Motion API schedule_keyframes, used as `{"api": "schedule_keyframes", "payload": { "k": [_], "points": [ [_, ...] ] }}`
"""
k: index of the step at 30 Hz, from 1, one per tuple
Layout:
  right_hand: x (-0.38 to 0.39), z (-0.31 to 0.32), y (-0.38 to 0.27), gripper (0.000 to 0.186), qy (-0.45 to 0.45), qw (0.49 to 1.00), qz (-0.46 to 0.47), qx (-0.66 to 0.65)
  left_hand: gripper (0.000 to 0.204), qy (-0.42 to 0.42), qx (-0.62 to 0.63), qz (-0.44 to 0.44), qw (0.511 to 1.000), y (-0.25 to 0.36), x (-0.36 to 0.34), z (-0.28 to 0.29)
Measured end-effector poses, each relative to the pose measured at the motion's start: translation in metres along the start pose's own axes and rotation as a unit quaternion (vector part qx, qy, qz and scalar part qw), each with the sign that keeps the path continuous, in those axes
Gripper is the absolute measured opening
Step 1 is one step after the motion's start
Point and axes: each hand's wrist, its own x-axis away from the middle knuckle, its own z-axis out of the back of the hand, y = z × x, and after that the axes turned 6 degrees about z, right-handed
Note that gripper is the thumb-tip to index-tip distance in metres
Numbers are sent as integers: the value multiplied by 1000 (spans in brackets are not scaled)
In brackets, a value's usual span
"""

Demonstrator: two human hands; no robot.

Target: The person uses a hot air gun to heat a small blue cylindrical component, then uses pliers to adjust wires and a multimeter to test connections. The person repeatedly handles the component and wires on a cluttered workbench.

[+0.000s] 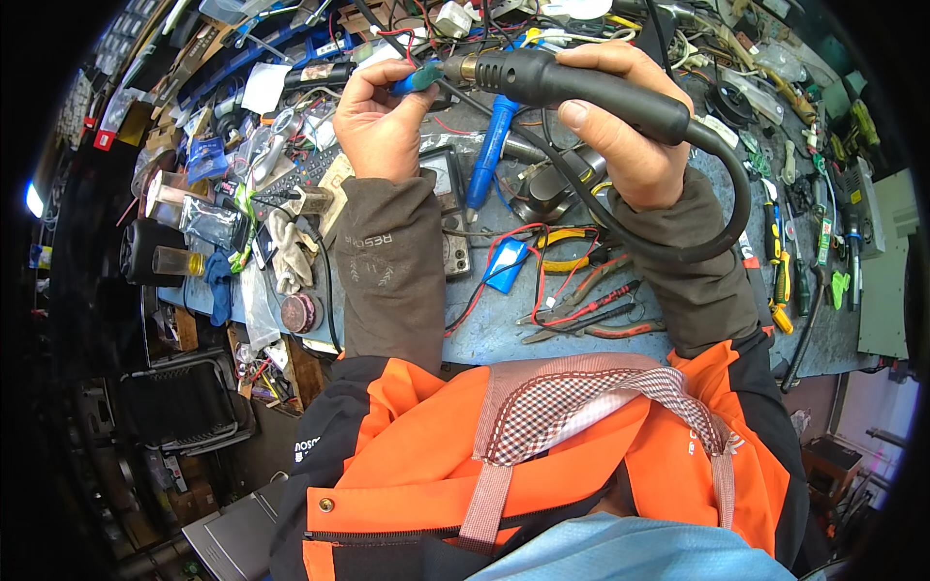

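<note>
In my right hand (635,140) is a black hot-air gun handpiece (572,87), with slots near its brass-coloured nozzle and a thick black hose (731,208) looping down from its back end. The nozzle points left at a small blue-and-green piece (417,80), pinched between the thumb and fingers of my left hand (381,121). Nozzle and piece are very close; I cannot tell whether they touch. A thin red wire runs up near the piece. Below and between my hands, a blue pen-shaped tool (492,150) lies slanting across the bench.
On the blue bench (475,344) are a blue wired pack (506,265), yellow-handled pliers (567,263), red-handled pliers (625,330) and red and black probes (603,302). Gloves (289,254) and a round tin (300,313) lie left. Screwdrivers (781,281) lie right. Cluttered wires and parts fill the back.
</note>
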Motion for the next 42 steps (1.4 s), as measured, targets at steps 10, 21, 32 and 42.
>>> {"api": "schedule_keyframes", "payload": {
  "k": [10, 21, 32, 42],
  "points": [
    [0, 1, 4, 40, -16, 1000, 25, -3, 31, 0, -2, 1, 1000, 1, 1, -2],
    [-1, 2, 4, 41, -5, 1000, 4, 0, 31, 0, 1, -4, 1000, -1, 0, -1],
    [-5, 3, -1, 36, -3, 999, 15, -30, 31, -4, -9, 23, 1000, -5, 2, 1],
    [-8, 5, -3, 40, -10, 1000, 1, -29, 32, -5, 6, 23, 1000, -5, 2, 2]
  ]
}}
